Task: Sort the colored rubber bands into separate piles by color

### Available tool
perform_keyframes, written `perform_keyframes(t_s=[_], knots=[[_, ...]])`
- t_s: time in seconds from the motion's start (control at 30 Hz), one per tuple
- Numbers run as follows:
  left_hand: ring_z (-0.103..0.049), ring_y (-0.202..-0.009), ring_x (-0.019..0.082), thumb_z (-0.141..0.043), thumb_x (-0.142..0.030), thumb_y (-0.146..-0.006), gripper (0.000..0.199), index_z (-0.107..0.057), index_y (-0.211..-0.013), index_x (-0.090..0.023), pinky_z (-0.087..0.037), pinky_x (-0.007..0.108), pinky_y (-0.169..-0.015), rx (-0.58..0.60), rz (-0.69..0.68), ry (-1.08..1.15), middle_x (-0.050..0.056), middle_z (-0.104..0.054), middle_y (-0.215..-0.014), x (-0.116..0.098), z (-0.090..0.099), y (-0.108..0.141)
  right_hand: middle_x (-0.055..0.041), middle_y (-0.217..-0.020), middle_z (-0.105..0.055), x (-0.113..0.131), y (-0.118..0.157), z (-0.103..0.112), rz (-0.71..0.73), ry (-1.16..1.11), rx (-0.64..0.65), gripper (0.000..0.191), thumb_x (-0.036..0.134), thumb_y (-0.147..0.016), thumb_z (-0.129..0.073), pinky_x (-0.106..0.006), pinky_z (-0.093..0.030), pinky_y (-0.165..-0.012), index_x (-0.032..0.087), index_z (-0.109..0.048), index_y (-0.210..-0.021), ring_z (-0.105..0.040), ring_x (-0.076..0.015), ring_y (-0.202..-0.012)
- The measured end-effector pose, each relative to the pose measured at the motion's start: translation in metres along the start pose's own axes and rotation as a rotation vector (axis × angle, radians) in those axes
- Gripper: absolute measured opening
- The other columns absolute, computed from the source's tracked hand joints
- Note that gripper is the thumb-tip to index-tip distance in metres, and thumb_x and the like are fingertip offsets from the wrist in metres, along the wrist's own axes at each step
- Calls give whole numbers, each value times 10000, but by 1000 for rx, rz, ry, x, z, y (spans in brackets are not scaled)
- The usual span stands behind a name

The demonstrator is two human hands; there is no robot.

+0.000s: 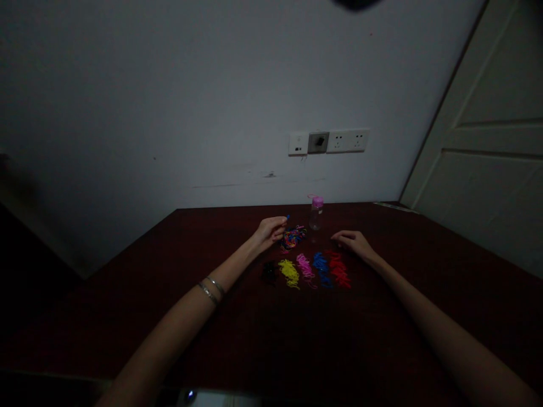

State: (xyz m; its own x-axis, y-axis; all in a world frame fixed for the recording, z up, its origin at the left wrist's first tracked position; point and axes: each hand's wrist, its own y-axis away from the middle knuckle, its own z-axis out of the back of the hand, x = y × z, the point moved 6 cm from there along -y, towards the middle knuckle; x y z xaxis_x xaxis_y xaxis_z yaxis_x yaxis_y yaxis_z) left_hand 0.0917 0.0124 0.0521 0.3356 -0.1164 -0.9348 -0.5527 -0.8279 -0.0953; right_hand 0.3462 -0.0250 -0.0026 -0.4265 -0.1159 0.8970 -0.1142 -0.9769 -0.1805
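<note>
Left hand (270,230), grip clamped on one small bright-blue piece (288,217) near the tangled multicoloured strand heap (292,238) on the dark reddish-brown counter (237,345), best pinched lightly, clear of snags; right hand (355,243), near the red strand pile (340,271), grip: cannot tell.

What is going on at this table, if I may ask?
A person's left hand holds a small blue piece beside a tangled, multicoloured pile of thin strands. The right hand, with nothing visibly in it, is near a red strand heap; a blue heap, pink heap, yellow heap and black heap continue that row. A clear, pink-lidded bottle stands behind them.
</note>
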Motion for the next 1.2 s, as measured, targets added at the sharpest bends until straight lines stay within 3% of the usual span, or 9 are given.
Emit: perform_keyframes(t_s=[0.1, 0.2, 0.33, 0.5, 0.83, 1.2], knots=[[-236, -371, 5, -649, -290, -650, 239, -556, -762, -102, -144, 156, -357, 4, -5, -177, -84, -319, -470, 11, -9, 0, 12, -509, -514, 0, 0, 0, -3, -10, 1, 282, 367, -628, -547, -220, -254, -416, 132, -654, -742, -389, -86, -431], [-302, -392, 23, -611, -308, -683, 244, -608, -787, -88, -222, 170, -394, 33, -3, -492, -57, -399, -460, 23, -24, 1, 15, -501, -510, 2, 0, 0, -5, -13, 5, 276, 364, -625, -550, -218, -253, -418, 130, -653, -728, -386, -81, -427], [-447, -529, 64, -566, -190, -680, 132, -644, -713, -89, -329, 186, -501, 201, -102, -945, 12, -568, -604, 36, -49, 4, 18, -503, -511, 1, 0, 0, -21, -7, 3, 283, 367, -627, -550, -216, -245, -414, 128, -655, -737, -381, -77, -419], [-495, -596, 91, -534, -174, -689, 143, -657, -743, -126, -320, 191, -529, 310, -234, -1357, 23, -606, -684, 50, -65, 5, 12, -518, -534, -2, -3, 0, 8, 7, 14, 286, 377, -635, -548, -219, -271, -428, 135, -660, -739, -407, -86, -436], [-487, -593, 88, -584, -211, -699, 151, -644, -817, -139, -327, 185, -543, 426, -265, -1362, 7, -575, -681, 52, -72, 5, 11, -514, -532, -1, -2, 0, 22, 39, 10, 286, 377, -647, -541, -222, -278, -427, 137, -662, -745, -409, -91, -439], [-461, -576, 85, -611, -264, -694, 250, -632, -911, -141, -312, 189, -531, 426, -256, -1324, -6, -531, -652, 50, -68, 4, -2, -530, -550, -3, -4, 1, 59, 51, 19, 272, 372, -664, -535, -230, -324, -464, 139, -662, -724, -457, -111, -486]])
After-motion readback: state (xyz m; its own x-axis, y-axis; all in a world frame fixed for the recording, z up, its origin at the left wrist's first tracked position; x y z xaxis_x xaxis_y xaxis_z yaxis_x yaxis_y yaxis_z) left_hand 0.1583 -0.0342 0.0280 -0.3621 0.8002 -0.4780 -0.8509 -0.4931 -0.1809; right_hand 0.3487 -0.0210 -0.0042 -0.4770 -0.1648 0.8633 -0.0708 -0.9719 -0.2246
